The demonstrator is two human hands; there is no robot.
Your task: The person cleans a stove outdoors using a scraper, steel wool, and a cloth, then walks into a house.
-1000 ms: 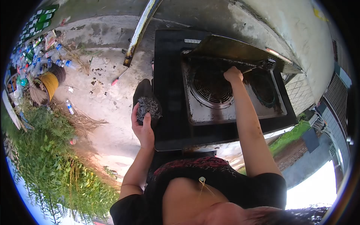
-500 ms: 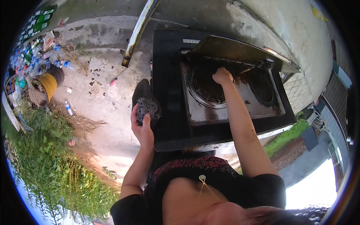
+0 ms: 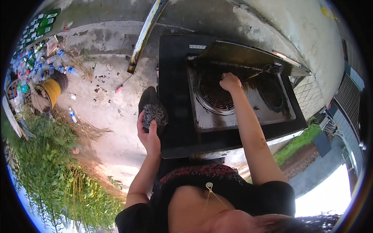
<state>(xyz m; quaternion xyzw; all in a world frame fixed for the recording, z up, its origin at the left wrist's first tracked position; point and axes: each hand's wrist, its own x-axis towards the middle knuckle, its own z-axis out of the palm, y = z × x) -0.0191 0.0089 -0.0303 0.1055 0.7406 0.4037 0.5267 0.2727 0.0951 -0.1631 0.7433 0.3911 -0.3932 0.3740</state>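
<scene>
My left hand (image 3: 149, 136) is wrapped round a grey wire scouring pad (image 3: 154, 114), beside the left edge of a black range hood (image 3: 176, 97). A dark, long object (image 3: 148, 95) lies behind the pad. Over the round fan grille (image 3: 219, 97), my right hand (image 3: 230, 82) is closed; what its fingers hold, if anything, is hidden. Brown grime covers parts of the metal panel (image 3: 213, 123) around the grille. The hood's raised flap (image 3: 233, 54) stands behind my right hand.
A rusty metal bar (image 3: 144, 35) leans at the top. On the concrete floor lies a red-handled tool (image 3: 119, 88). Plastic bottles (image 3: 72, 70), a yellow bucket (image 3: 51, 92) and green plants (image 3: 54, 163) are at the left. A wall (image 3: 311, 35) stands at the upper right.
My right hand has moved left over the grille, away from the middle of the hood. My left hand still holds the pad. The view has shifted slightly.
</scene>
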